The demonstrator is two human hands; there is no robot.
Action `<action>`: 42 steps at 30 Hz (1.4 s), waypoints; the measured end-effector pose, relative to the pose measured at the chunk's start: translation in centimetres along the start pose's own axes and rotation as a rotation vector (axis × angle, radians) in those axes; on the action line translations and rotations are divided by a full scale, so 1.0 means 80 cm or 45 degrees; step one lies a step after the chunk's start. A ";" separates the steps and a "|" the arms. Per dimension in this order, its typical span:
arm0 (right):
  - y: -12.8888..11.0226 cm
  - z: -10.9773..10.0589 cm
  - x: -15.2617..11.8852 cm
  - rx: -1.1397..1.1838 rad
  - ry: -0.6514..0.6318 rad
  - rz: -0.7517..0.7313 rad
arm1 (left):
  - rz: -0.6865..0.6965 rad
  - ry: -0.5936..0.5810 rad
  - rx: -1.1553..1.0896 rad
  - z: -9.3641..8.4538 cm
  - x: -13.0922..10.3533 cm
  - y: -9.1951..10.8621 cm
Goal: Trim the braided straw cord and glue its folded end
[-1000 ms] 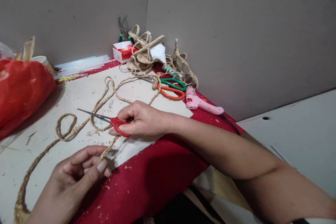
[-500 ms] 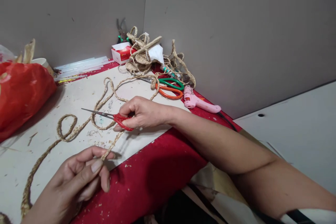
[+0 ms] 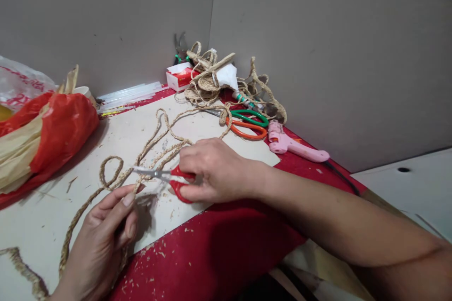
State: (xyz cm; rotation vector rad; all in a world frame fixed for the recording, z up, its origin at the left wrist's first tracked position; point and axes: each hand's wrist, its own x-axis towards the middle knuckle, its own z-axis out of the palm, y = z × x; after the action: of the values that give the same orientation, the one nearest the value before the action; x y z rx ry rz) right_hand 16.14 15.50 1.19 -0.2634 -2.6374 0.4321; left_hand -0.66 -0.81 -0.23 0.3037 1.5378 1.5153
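Between the thumb and fingers of my left hand (image 3: 106, 235) a braided straw cord (image 3: 160, 159) is pinched. Its tan length loops across the white board (image 3: 127, 146) and passes behind my right hand (image 3: 215, 174). In that right hand are small scissors (image 3: 162, 175) with red handles, fingers and thumb in the loops. The blades are parted and point left, right beside the cord just above my left fingertips; whether they touch it I cannot tell. A thicker stretch of braid runs down the left side of the board behind my left wrist.
Larger scissors with green and orange handles (image 3: 249, 124) lie at the back right, beside a pink glue gun (image 3: 296, 147). Behind them are a heap of braid (image 3: 208, 82), a red-white box (image 3: 180, 76) and pruning shears (image 3: 181, 49). A red bag (image 3: 67, 127) of straw and clear sticks (image 3: 130, 94) are at left.
My right hand has brought the scissors down toward my left fingertips, and the blades have opened wider. The whole view has shifted, showing more of the red bag.
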 end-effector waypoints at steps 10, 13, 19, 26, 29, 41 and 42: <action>-0.011 0.006 0.005 -0.307 -0.357 0.052 | 0.029 0.021 -0.025 0.002 0.002 0.001; -0.013 0.007 0.004 -0.353 -0.389 0.015 | 0.029 0.019 -0.017 0.003 0.003 0.000; -0.012 0.007 0.005 -0.288 -0.450 -0.049 | -0.008 -0.024 0.017 0.003 0.000 0.002; -0.007 0.009 0.007 -0.241 -0.345 0.123 | 0.024 -0.010 0.005 0.004 -0.001 0.003; -0.009 0.014 0.005 -0.254 -0.358 0.095 | 0.015 0.003 0.006 0.009 -0.004 0.005; -0.011 0.023 0.005 -0.341 -0.431 -0.031 | -0.051 -0.098 -0.006 0.010 -0.005 0.005; -0.010 0.023 0.005 -0.319 -0.426 -0.034 | -0.045 -0.101 -0.007 0.010 -0.005 0.005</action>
State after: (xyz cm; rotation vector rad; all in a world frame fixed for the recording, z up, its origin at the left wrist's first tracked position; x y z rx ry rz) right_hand 14.82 14.41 0.07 -0.2513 -3.0230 0.1436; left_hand 0.00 -0.50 0.45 0.3281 1.4692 1.4625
